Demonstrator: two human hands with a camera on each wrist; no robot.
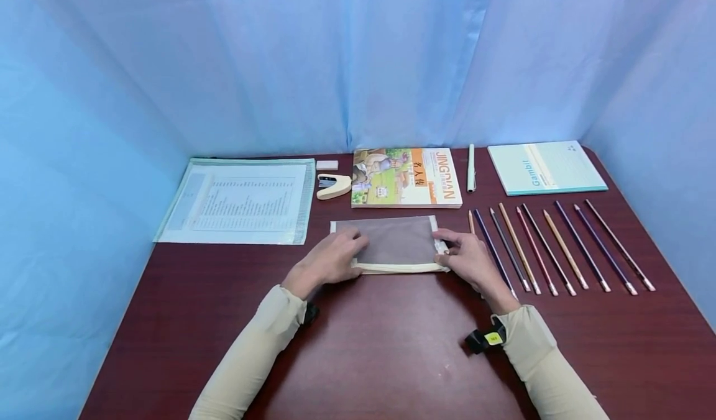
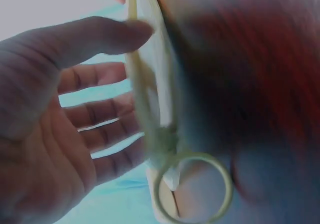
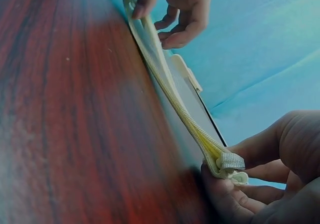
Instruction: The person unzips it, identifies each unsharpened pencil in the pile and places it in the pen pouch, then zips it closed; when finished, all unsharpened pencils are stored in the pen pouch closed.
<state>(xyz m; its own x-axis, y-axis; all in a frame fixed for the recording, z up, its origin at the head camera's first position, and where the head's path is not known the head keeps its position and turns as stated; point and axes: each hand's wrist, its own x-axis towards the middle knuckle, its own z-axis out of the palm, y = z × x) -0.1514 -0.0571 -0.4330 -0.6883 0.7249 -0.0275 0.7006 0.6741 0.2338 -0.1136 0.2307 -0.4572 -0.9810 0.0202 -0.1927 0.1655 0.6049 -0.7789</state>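
A mesh zip pouch (image 1: pixel 394 243) with pale cream edging lies in front of me, its zip side facing me. My left hand (image 1: pixel 335 255) holds the pouch's left end, thumb (image 2: pixel 132 36) over the zip edge and fingers on the far side. The zip edges (image 2: pixel 162 91) stand apart there, and a cream ring (image 2: pixel 227 189) hangs at that end. My right hand (image 1: pixel 470 255) pinches the right end of the pouch between thumb and fingers, close to the fabric tab (image 3: pixel 232 160). In the right wrist view a gap shows along the zip.
Behind the pouch lie a picture-covered book (image 1: pixel 407 178), a stapler (image 1: pixel 334 186), an eraser (image 1: pixel 327 165) and a pen (image 1: pixel 471 168). A document folder (image 1: pixel 240 202) is at left, a notebook (image 1: pixel 545 167) at back right. Several pencils (image 1: pixel 565 249) lie in a row beside my right hand.
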